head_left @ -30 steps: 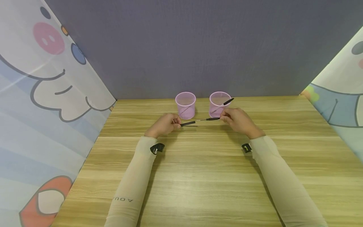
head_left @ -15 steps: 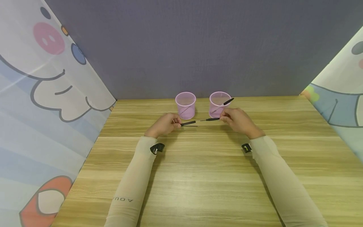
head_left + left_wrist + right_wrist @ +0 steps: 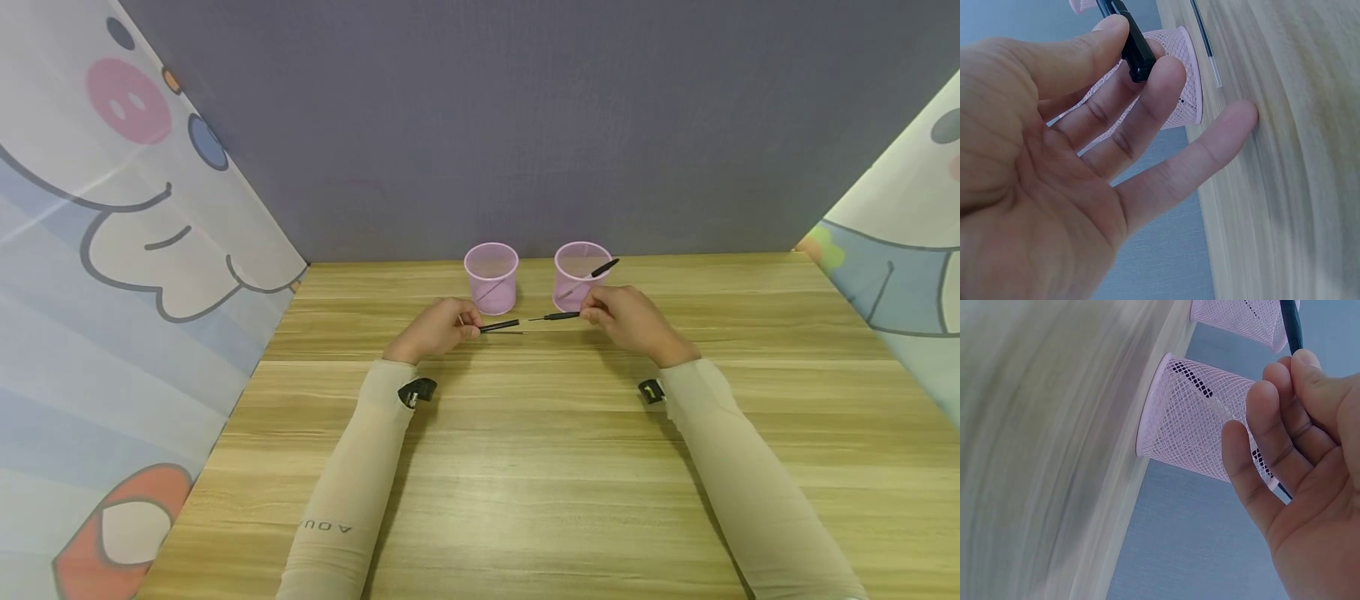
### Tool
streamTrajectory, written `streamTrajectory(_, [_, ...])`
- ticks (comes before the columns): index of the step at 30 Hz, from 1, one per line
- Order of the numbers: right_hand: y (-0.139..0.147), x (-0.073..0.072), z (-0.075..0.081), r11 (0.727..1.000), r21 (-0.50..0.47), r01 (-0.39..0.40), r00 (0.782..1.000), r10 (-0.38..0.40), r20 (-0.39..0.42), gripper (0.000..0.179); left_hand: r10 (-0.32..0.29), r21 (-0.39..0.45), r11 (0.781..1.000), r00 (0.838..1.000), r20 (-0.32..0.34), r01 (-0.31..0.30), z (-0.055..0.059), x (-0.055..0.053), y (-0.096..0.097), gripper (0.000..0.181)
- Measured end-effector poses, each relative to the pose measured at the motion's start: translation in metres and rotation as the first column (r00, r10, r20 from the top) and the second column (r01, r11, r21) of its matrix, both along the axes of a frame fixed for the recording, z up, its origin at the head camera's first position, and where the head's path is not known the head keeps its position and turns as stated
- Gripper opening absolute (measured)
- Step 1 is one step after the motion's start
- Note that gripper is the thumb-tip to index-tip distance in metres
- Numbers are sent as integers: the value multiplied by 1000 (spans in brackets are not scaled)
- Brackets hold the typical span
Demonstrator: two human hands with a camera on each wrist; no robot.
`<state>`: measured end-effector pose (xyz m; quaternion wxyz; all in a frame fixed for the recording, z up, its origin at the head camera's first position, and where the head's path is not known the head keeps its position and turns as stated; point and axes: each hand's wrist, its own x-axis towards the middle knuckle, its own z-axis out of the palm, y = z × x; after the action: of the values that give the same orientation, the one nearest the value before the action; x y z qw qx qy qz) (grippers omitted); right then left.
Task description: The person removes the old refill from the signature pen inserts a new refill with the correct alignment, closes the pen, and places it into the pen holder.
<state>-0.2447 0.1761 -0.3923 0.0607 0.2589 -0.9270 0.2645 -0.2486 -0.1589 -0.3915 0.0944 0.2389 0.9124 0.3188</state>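
In the head view my left hand point(image 3: 435, 331) pinches a black pen barrel point(image 3: 501, 325) between thumb and fingertips; its clip end point(image 3: 1140, 59) shows in the left wrist view. My little finger is stretched out over the table. Opposite, my right hand point(image 3: 633, 321) pinches a dark pen section point(image 3: 562, 316) by thumb and index finger, a thin rod pointing from it toward the barrel. The two pieces are nearly in line, with a small gap between their ends. Below the barrel, a thin pen refill point(image 3: 1205, 37) with a clear end lies on the table.
Two pink mesh pen cups stand just behind the hands. The left cup point(image 3: 492, 292) has a thin dark stick inside; the right cup point(image 3: 567, 279) holds a black-ended pen point(image 3: 603, 268) leaning over its rim. A grey wall point(image 3: 480, 133) rises behind the wooden table point(image 3: 525, 467).
The pen section in my right hand has tilted and drawn back slightly from the barrel, so the gap between them is a little wider. My left hand has barely moved.
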Motion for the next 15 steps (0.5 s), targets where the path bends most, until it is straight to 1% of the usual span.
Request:
streamTrajectory(7, [-1,0,-1,1000,-4,-2,1000,2,-8,12,-4,0,1000,1000,-14,4,0,-1,1,4])
streamTrajectory(15, [-1,0,-1,1000,-1,-5,1000,5,11,10,1,1,1000,1000,-3,-1,0,0,2,4])
